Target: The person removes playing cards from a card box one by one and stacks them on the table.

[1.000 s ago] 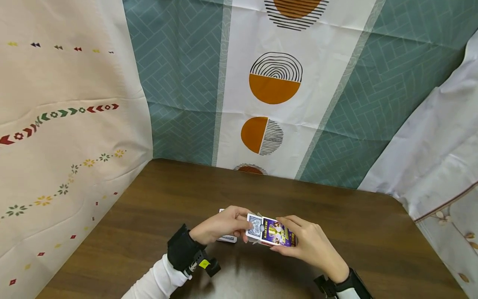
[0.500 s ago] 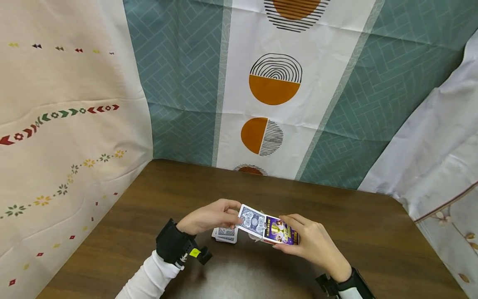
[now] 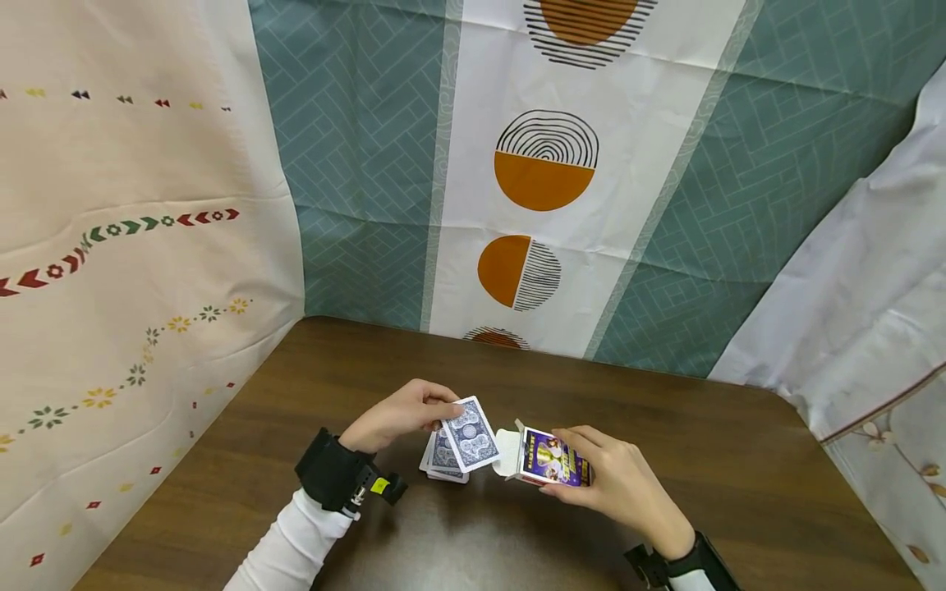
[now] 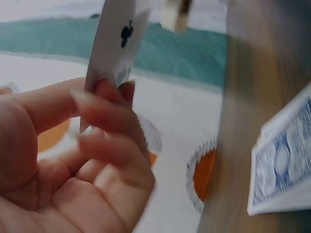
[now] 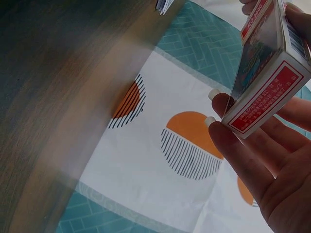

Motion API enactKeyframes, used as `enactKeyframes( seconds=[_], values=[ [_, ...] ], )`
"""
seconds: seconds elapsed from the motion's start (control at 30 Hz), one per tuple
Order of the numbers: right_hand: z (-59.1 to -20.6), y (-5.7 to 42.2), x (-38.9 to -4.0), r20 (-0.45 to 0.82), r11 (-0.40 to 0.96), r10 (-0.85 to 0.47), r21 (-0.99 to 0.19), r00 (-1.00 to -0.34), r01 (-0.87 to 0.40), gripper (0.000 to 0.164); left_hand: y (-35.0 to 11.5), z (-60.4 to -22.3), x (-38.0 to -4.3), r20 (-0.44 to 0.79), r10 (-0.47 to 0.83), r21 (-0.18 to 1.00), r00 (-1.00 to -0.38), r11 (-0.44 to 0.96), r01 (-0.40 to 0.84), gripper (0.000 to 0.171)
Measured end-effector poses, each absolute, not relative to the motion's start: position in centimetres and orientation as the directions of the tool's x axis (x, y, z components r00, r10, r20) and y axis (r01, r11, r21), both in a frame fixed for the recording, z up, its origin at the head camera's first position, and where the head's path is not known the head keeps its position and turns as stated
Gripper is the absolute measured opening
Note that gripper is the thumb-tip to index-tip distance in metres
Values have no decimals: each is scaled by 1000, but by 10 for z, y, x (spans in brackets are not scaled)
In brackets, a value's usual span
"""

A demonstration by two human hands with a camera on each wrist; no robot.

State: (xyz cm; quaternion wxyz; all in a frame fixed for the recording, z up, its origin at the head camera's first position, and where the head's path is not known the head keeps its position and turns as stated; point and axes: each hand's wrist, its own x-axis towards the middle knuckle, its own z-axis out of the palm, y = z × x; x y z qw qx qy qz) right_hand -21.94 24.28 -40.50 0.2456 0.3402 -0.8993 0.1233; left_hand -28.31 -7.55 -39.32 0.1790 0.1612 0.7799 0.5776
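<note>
My left hand (image 3: 402, 416) pinches a playing card (image 3: 473, 437) by its upper left corner, blue patterned back up in the head view. The left wrist view shows the white face of this card (image 4: 114, 46) with a black club on it. Just below lies a small, uneven pile of cards (image 3: 442, 456) on the table, partly covered by the held card. To the right, my right hand (image 3: 624, 480) grips a purple card box (image 3: 550, 458) between thumb and fingers. Its white flap (image 3: 507, 453) stands open toward the left. Whether cards are inside the box is hidden.
The brown wooden table (image 3: 355, 353) reaches back to a teal and white patterned cloth (image 3: 362, 164). A cream cloth (image 3: 148, 246) hangs along the left side and a white cloth (image 3: 850, 287) along the right.
My left hand has drawn the card out of the box, moved it left and turned it over the pile. The box in my right hand has stayed nearly still.
</note>
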Motion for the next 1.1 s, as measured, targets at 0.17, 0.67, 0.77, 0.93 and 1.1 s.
enactKeyframes(
  seconds=[0.17, 0.67, 0.77, 0.93, 1.1],
  values=[
    [-408, 243, -219, 533, 738, -551, -47, -642, -673, 65, -79, -409, -292, -86, 285, 959, -955, 284, -2, 23],
    [-412, 246, -224, 539, 732, -560, -34, -629, -680, 64, -80, -438, -310, -106, 144, 935, -984, 351, -49, 17],
    [-413, 246, -225, 532, 735, -557, -41, -638, -677, 63, -78, -442, -309, -85, 144, 922, -986, 388, -23, 17],
    [-415, 245, -226, 514, 736, -553, -66, -655, -674, 63, -74, -449, -308, -41, 134, 884, -990, 466, 26, 13],
    [-418, 244, -226, 502, 737, -557, -67, -661, -672, 63, -71, -454, -307, 11, 109, 846, -994, 528, 67, 9]
  ],
)
